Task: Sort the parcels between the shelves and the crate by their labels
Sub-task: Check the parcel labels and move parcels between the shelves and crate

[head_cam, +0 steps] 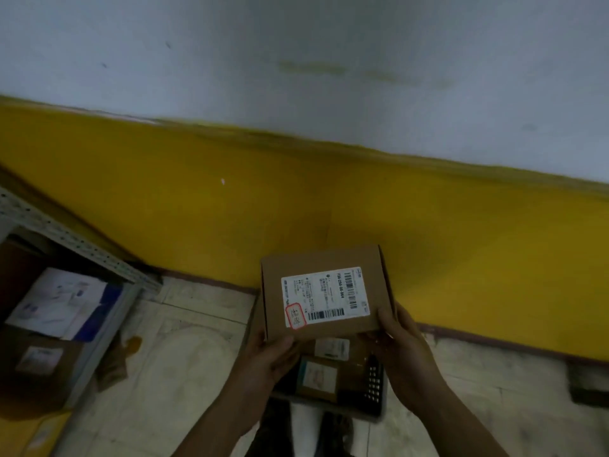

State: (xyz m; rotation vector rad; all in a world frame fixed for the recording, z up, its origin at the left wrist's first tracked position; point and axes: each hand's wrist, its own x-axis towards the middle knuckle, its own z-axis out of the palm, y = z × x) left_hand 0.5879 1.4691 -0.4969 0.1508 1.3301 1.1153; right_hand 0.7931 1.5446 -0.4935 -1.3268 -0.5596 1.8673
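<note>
Matt brown cardboard box (pixel 326 258) with a smooth white paper label (pixel 324 296) and a red-edged sticker (pixel 295 316). Dull grey perforated metal shelf rail (pixel 75 242). Wall (pixel 197 199) in flat, scuffed paint. Worn, stained pale floor tiles (pixel 184 341). Dark plastic crate (pixel 374 387) with a holed side.

Wall (pixel 296 44), white above a yellow band (pixel 164 192), with a dark skirting strip (pixel 494 342) at its foot; pale tiled floor (pixel 184 357) bearing a brown stain (pixel 133 344); blurred dark object (pixel 590 384) at right edge.
</note>
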